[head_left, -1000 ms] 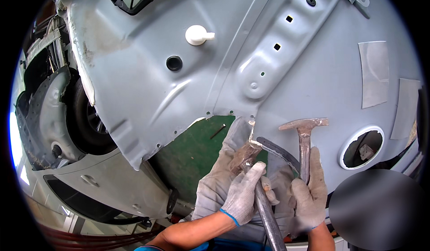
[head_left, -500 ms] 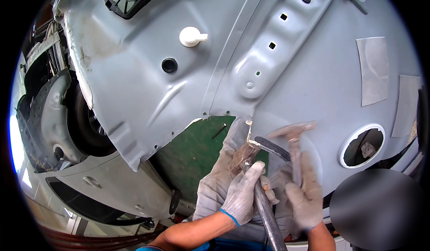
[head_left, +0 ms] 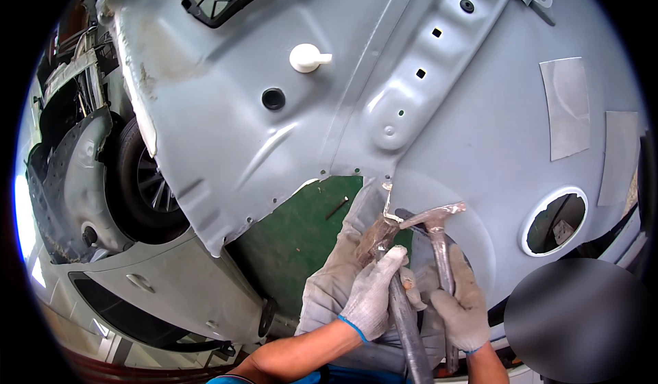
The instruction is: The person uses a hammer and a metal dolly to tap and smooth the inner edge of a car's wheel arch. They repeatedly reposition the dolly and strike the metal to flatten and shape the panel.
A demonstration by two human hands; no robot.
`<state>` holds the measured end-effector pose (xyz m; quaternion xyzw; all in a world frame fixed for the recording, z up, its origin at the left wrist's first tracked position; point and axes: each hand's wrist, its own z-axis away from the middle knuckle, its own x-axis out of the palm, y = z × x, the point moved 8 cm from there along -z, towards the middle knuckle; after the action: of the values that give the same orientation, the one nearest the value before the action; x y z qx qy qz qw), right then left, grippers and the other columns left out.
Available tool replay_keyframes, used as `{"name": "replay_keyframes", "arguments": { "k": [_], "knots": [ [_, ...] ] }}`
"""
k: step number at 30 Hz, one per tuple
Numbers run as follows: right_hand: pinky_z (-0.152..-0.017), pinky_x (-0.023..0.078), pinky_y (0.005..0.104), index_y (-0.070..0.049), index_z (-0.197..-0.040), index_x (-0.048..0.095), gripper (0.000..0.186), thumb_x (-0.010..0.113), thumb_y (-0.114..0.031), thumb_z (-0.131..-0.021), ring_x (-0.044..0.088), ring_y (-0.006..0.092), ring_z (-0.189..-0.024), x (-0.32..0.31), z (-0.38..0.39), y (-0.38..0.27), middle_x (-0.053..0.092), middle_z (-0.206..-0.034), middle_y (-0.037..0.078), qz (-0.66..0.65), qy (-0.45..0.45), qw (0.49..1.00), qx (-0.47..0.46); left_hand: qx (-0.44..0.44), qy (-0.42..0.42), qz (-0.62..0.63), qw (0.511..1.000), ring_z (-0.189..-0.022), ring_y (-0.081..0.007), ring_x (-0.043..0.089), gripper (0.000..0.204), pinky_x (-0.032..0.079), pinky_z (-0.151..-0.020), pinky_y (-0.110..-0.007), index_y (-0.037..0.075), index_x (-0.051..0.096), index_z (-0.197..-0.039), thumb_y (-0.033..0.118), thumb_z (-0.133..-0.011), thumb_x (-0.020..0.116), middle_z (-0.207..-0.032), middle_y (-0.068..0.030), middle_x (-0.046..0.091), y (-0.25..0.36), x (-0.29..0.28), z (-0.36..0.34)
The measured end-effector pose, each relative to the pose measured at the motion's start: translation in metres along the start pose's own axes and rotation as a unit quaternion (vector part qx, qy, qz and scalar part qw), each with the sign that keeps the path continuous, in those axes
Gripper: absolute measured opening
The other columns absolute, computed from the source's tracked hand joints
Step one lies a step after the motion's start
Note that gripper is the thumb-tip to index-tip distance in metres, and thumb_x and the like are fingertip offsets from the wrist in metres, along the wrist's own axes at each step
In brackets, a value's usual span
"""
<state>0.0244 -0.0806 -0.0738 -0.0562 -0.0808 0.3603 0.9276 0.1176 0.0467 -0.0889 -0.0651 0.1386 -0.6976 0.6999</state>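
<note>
My left hand (head_left: 373, 295), in a pale knit glove with a blue cuff, is closed round the metal pipe handle of a heavy hammer. That hammer's worn brown head (head_left: 377, 239) sits against the cut lower edge of a grey car body panel (head_left: 473, 144). My right hand (head_left: 465, 308), also gloved, grips the metal handle of a body hammer (head_left: 440, 247). Its narrow head lies over the panel, the pointed left end right by the cut edge and the heavy hammer's head. Whether the two heads touch I cannot tell.
A round white-rimmed hole (head_left: 526, 232) and two grey patches are on the panel's right side. A white plug (head_left: 306, 58) sits higher up. To the left stands a silver car (head_left: 171, 285), with a wheel (head_left: 147, 182) above it. A dark rod (head_left: 336, 208) lies on the green floor.
The body hammer in my right hand has swung down and left toward the cut edge. My left hand stays on the heavy hammer. The whole view has shifted slightly.
</note>
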Motion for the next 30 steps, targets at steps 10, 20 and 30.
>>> {"name": "replay_keyframes", "arguments": {
  "k": [10,20,30],
  "knots": [
    [-0.036,0.047,0.0287,0.009,-0.128,0.055,0.054,0.076,-0.013,-0.082,0.058,0.0174,-0.046,-0.015,0.024,0.033,0.062,-0.069,0.011,-0.228,0.065,0.961,-0.14,0.099,-0.08,-0.069,0.989,-0.054,-0.0133,0.051,0.03,0.049,-0.052,-0.033,0.008,0.057,-0.111,0.038,-0.107,0.056,-0.072,0.0008,0.051,0.038,-0.075,-0.024],
    [-0.049,0.053,0.0326,0.011,-0.126,0.05,0.064,0.086,-0.012,-0.078,0.06,0.021,-0.052,0.012,0.048,0.09,0.06,-0.07,0.011,-0.162,0.173,0.895,-0.378,0.196,-0.109,0.023,0.974,-0.054,-0.011,0.051,0.016,0.052,-0.056,-0.033,0.013,0.058,-0.098,0.027,-0.102,0.064,-0.072,0.0023,0.054,0.042,-0.149,-0.093],
    [-0.038,0.041,0.0355,0.009,-0.126,0.051,0.043,0.07,-0.014,-0.095,0.045,0.0192,-0.038,0.099,-0.062,0.159,0.052,-0.055,0.013,-0.232,-0.024,0.895,-0.38,0.301,-0.051,-0.212,0.928,-0.052,-0.015,0.057,0.024,0.052,-0.047,-0.033,0.007,0.051,-0.094,0.02,-0.094,0.071,-0.071,-0.005,0.056,0.134,-0.18,-0.287]
  ]
}}
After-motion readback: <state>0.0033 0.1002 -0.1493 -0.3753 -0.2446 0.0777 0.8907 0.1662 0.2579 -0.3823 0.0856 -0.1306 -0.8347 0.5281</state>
